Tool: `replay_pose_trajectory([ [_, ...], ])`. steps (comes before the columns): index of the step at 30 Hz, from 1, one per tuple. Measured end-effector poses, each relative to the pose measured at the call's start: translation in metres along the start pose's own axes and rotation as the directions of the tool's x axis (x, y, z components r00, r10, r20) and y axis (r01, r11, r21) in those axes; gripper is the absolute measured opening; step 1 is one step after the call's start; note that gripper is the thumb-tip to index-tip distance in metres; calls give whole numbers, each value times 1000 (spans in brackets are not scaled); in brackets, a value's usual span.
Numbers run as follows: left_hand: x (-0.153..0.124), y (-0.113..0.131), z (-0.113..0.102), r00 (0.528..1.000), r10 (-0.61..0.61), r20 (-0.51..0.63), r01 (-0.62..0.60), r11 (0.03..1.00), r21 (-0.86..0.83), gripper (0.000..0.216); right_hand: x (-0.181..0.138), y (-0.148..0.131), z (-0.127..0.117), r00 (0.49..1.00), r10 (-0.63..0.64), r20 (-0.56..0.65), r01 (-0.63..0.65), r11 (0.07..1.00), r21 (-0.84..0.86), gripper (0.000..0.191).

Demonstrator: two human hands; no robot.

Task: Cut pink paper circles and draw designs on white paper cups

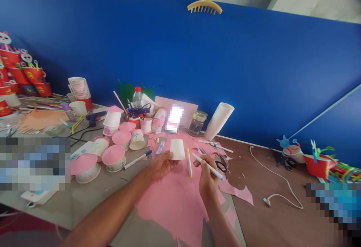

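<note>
My left hand [162, 166] is closed on a plain white paper cup [177, 150], held over a sheet of pink paper [172, 202]. In my right hand [208, 177] is a white marker pen [211, 168], gripped like a pencil, its tip pointing up and left toward the cup with a gap between them. A yellow-and-white marker [189, 163] lies on the pink paper between my hands. Left of my left hand rests a marker with a blue cap [137, 160]. Scissors [221, 163] with dark handles lie just beyond my right hand, partly covered.
Several cups with pink paper tops [114, 154] crowd the left. Behind my hands are a lit phone [174, 118], a glass jar [197, 123] and a leaning stack of paper cups [219, 121]. A white cable [282, 175] and red cup [317, 165] are on the right.
</note>
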State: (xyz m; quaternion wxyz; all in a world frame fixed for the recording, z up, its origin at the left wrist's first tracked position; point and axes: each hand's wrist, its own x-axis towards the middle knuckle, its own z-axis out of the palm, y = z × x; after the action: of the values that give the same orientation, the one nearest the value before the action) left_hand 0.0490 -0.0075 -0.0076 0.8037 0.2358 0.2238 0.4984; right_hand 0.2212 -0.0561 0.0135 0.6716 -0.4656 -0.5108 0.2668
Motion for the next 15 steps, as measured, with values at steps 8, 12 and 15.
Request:
replay_pose_trajectory([
  [8,-4,0,7,999,23,41,-27,994,108,23,-13,-8,8,943,-193,273,218,974,-65,21],
  [12,-3,0,6,999,34,32,-38,992,121,17,-19,-5,11,908,-285,308,326,941,-92,22],
  [15,-2,0,4,998,54,-14,-53,995,80,17,-16,-1,10,943,-284,174,316,930,-190,26],
])
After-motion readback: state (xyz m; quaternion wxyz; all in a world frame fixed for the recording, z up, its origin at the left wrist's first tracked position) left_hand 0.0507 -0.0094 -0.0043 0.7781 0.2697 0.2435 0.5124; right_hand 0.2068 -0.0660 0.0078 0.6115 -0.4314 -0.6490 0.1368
